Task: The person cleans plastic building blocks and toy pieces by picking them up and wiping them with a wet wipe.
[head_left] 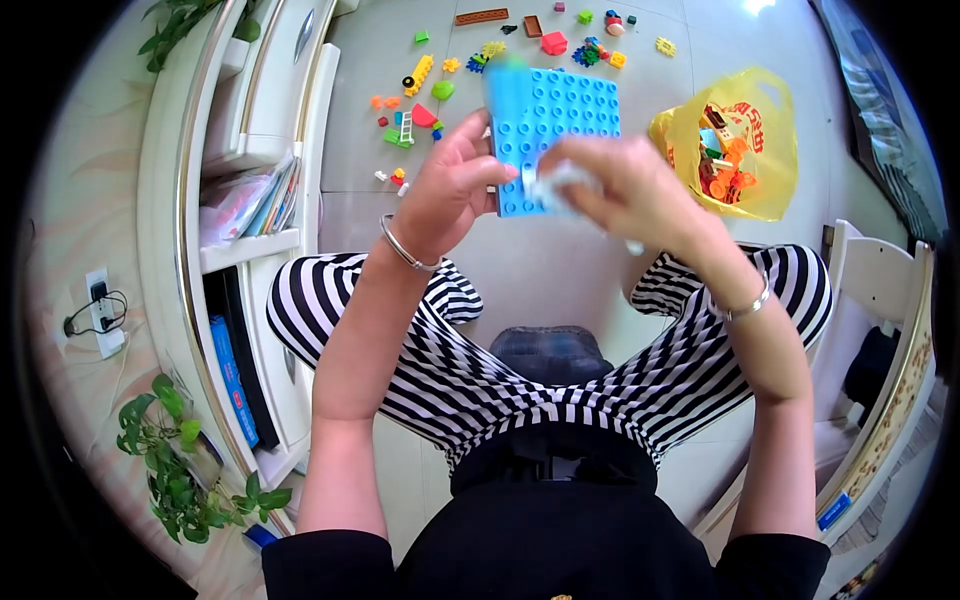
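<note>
My left hand point(455, 185) grips a light-blue studded building-block baseplate point(578, 100) by its left edge, thumb on the studded face. At the plate's upper left stands a blurred taller blue piece point(508, 92) with a green top. My right hand point(640, 190), smeared by motion, is closed on a crumpled white cloth point(565, 194), perhaps a tissue. The cloth lies over the lower part of the plate. A bit of white shows below the right hand, too blurred to make out.
Loose toy bricks point(420, 72) are scattered over the tiled floor beyond the plate. A yellow plastic bag point(770, 175) holding more bricks stands at the right. White shelves point(250, 250) run along the left; a white chair point(872, 260) is at the right.
</note>
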Demonstrator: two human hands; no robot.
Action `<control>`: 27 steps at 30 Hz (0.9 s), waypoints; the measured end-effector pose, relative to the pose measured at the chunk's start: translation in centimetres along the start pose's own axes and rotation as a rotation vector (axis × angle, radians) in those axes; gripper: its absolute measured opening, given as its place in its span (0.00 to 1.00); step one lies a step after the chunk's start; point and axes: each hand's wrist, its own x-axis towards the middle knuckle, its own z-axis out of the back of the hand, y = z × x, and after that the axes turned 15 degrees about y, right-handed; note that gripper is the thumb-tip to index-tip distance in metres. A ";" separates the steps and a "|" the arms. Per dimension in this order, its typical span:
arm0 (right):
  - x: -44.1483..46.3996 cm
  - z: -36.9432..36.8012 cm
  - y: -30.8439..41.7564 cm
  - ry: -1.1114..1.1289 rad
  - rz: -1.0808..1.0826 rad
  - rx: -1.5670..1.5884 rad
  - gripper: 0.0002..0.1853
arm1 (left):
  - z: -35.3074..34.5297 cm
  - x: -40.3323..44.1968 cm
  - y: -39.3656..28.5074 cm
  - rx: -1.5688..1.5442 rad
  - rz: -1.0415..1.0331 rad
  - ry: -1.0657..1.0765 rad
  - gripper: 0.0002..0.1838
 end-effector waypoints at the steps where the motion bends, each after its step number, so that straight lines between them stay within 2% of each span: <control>1: -0.4 -0.8 -0.2 0.007 0.152 -0.031 0.10 | 0.0 -0.1 -0.2 -0.005 -0.006 -0.005 0.35; 3: -0.5 -1.0 -0.6 -0.044 0.231 -0.037 0.10 | -0.2 -0.2 -0.8 -0.022 -0.026 -0.032 0.35; 5: 0.3 1.2 0.0 -0.134 -0.026 0.104 0.09 | -0.1 -0.2 -0.3 -0.011 -0.007 -0.019 0.33; 6: 1.2 1.9 -1.3 -0.297 -0.031 0.028 0.09 | -0.2 -0.1 -0.1 0.035 0.009 -0.004 0.32; 9: 2.6 3.5 -2.9 -0.409 -0.073 0.045 0.10 | -0.8 0.2 0.0 0.050 0.010 -0.024 0.28; 10: 2.4 3.1 -2.8 -0.407 -0.069 0.046 0.10 | -0.8 0.2 -0.1 0.041 0.001 -0.034 0.27; 12: 1.3 1.4 -1.8 -0.254 -0.041 -0.183 0.09 | -0.3 0.1 -0.1 0.025 -0.011 -0.052 0.26; 15: -1.0 -1.2 0.4 -0.017 0.053 -0.141 0.07 | 0.4 -0.1 -0.3 0.019 -0.023 -0.044 0.25; 18: -1.5 -1.8 0.4 0.054 0.133 -0.061 0.08 | 0.2 -0.1 -0.2 0.035 -0.035 -0.092 0.24; 19: -1.2 -1.4 0.2 0.048 0.129 -0.058 0.08 | 0.3 0.0 0.0 0.022 -0.035 -0.083 0.24; 21: 0.4 0.7 -0.9 -0.150 -0.030 0.081 0.10 | 0.2 0.0 0.2 0.008 -0.032 -0.069 0.24; 23: 1.8 2.5 -2.9 -0.344 -0.089 0.046 0.11 | -0.1 0.0 0.3 0.125 0.035 -0.084 0.24; 25: 2.1 3.1 -3.2 -0.364 -0.131 0.025 0.10 | -0.3 0.1 0.5 0.134 0.033 -0.112 0.22; 27: 1.9 2.4 -2.7 -0.288 -0.156 -0.060 0.09 | -0.2 0.0 0.5 0.139 0.030 -0.146 0.21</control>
